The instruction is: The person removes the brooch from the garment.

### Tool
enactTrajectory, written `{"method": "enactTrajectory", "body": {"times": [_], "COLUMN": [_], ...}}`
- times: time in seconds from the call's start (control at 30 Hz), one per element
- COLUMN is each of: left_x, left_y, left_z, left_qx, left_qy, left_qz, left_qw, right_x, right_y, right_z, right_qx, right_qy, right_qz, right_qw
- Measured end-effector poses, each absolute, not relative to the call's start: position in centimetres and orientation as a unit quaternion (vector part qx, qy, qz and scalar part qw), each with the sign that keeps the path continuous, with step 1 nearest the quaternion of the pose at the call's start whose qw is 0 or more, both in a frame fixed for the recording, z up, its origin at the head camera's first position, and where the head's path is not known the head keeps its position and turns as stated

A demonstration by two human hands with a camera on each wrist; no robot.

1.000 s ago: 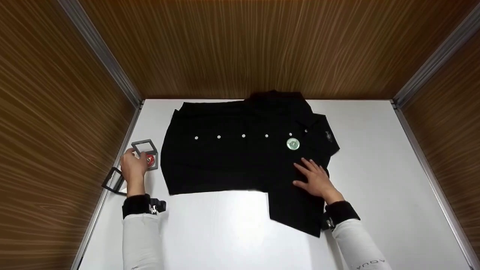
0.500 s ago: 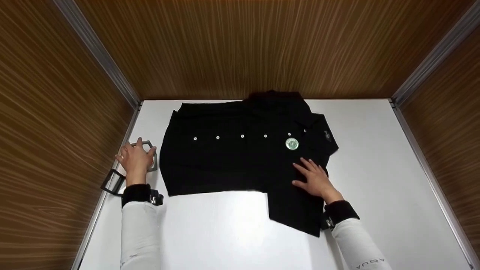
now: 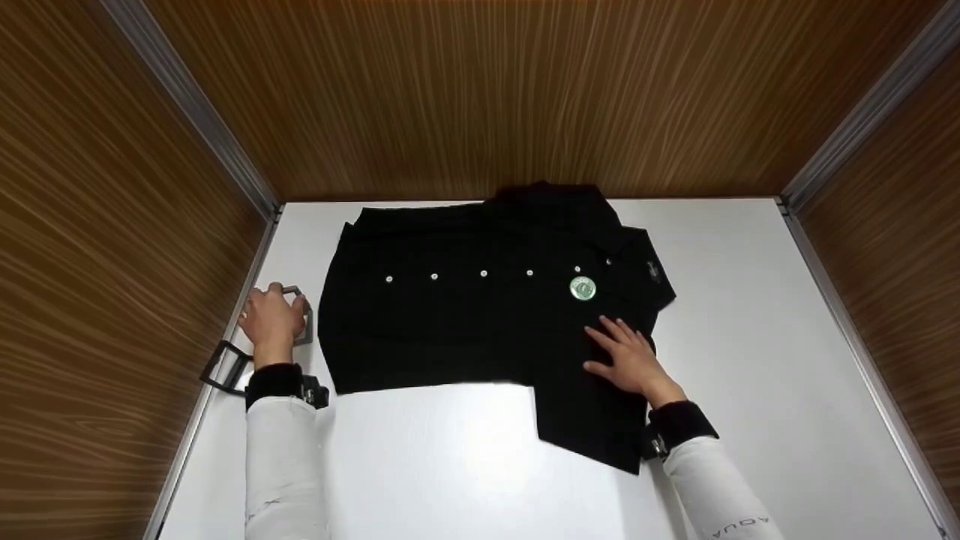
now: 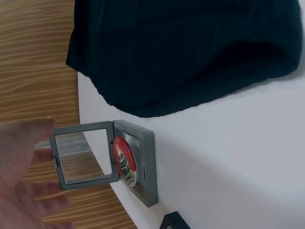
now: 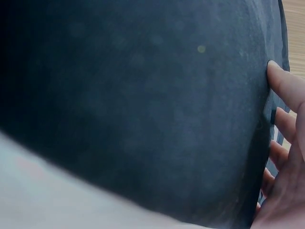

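My left hand (image 3: pixel 270 321) is at the left edge of the table, over a small grey display case (image 4: pixel 150 164). In the left wrist view the case stands with its clear-windowed lid (image 4: pixel 86 127) swung up, and a red round badge (image 4: pixel 125 161) sits inside. The thumb and forefinger are right at the lid's free edge, the other fingers loosely extended. My right hand (image 3: pixel 628 360) rests with spread fingers on a black short-sleeved shirt (image 3: pixel 450 330), below its collar. A green round badge (image 3: pixel 582 288) lies on the shirt's chest, just beyond the fingertips.
A second, black case (image 3: pixel 225 367) stands ajar by the left wall, beside my left wrist. Wood-grain panels (image 3: pixel 465 97) enclose the white table (image 3: pixel 450 465) at the back and both sides. White buttons run along the shirt's middle.
The left hand has moved slightly away from me over the grey case, from beside its badge to the lid; its fingers spread, then drew closer together. The right hand has stayed on the shirt.
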State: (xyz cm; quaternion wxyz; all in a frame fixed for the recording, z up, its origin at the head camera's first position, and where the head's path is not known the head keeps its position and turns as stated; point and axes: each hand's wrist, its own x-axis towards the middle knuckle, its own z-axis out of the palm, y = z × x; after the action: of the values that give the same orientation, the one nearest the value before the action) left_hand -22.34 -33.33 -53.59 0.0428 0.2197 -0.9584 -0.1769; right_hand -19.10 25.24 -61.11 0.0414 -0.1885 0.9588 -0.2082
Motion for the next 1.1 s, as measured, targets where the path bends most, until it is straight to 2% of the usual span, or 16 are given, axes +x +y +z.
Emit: {"method": "enactTrajectory", "body": {"times": [0.33, 0.43, 0.57, 0.8, 1.1], "left_x": [-22.3, -22.1, -21.5, -20.9, -20.8], "left_y": [-32.7, -32.7, -32.5, -32.4, -32.0], "left_z": [-55.0, -55.4, -55.5, -56.0, -56.3], "left_qx": [0.247, 0.251, 0.266, 0.28, 0.3], "left_qy": [-0.93, -0.923, -0.921, -0.929, -0.918], "left_qz": [-0.232, -0.245, -0.248, -0.229, -0.25], "left_qw": [0.142, 0.157, 0.141, 0.076, 0.068], "right_x": [-19.3, -19.3, -19.3, -19.3, -19.3], "right_y": [25.3, 25.3, 25.3, 25.4, 25.4], "right_z": [-61.2, -61.2, -61.2, -61.2, -61.2], "right_qx": [-0.186, -0.185, -0.186, -0.185, -0.185], "right_qy": [0.958, 0.958, 0.959, 0.958, 0.959], "right_qz": [-0.212, -0.212, -0.211, -0.213, -0.21], "right_qw": [0.048, 0.048, 0.046, 0.05, 0.052]}}
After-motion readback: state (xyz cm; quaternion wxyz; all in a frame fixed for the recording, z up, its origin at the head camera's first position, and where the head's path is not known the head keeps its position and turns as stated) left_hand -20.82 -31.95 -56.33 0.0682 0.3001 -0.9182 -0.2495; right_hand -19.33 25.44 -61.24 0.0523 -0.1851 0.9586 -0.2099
